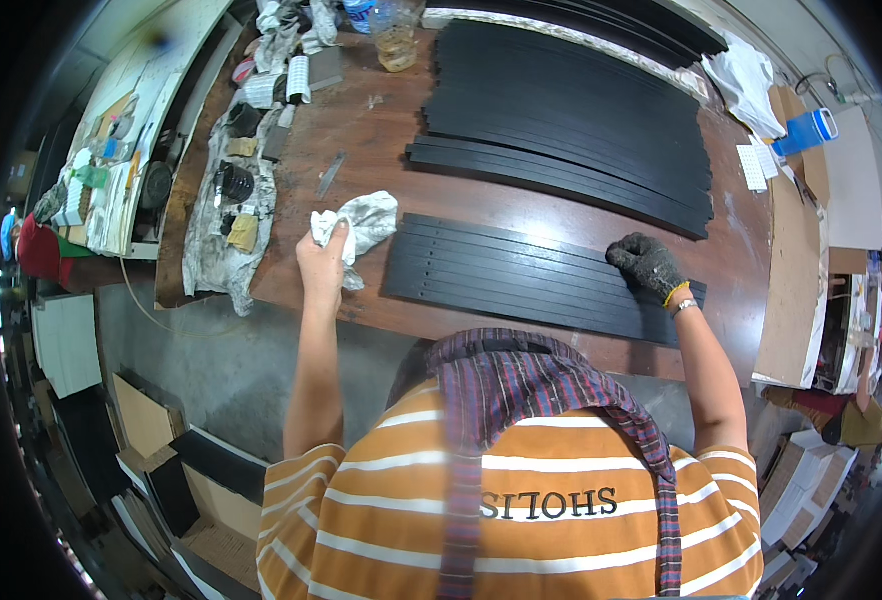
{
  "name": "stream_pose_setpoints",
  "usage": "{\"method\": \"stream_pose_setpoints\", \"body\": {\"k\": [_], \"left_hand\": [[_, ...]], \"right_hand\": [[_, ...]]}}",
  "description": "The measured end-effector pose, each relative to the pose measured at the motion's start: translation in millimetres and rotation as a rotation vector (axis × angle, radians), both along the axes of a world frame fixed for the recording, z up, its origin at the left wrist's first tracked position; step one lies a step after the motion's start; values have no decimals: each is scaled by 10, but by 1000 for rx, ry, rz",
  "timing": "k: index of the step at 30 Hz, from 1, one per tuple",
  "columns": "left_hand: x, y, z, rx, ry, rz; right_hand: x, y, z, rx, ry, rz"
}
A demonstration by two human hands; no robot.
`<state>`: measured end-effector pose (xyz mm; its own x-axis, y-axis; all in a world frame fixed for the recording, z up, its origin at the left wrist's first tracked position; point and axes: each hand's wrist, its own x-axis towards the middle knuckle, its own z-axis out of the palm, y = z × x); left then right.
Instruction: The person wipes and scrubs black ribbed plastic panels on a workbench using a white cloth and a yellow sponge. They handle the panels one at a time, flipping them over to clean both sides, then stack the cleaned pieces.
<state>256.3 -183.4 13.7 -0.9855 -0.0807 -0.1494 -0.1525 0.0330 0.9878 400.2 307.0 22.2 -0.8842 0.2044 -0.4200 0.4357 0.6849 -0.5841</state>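
Observation:
My bare left hand [325, 262] is closed round a crumpled white cloth [369, 222], just left of the near black strips. These flat, dark strips [521, 272] lie side by side on the brown table [361, 130], with small holes near their left end. My right hand [649, 266], in a dark grey glove with a yellow cuff, is over the right part of the strips. Its fingers are curled together; whether anything is in them is hidden. Beyond lies a larger group of black strips [561, 110], one pulled slightly toward me.
A stained cloth [206, 240] at left carries a dark jar [234, 183] and yellow sponge pieces [243, 232]. A thin flat scraper-like piece [331, 172] lies nearby. A clear jar [395, 45] stands at the back. At right are a blue container [806, 132] and a white cloth [746, 85].

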Motion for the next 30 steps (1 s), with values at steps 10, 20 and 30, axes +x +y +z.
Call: {"method": "stream_pose_setpoints", "body": {"k": [10, 20, 30], "left_hand": [[-66, 477, 311, -140, 77, -129], [566, 2042, 527, -836, 1289, -649], [-897, 362, 888, -837, 847, -51]], "right_hand": [[-97, 75, -195, 259, 85, 188], [35, -756, 759, 317, 369, 353], [809, -804, 903, 403, 362, 96]]}}
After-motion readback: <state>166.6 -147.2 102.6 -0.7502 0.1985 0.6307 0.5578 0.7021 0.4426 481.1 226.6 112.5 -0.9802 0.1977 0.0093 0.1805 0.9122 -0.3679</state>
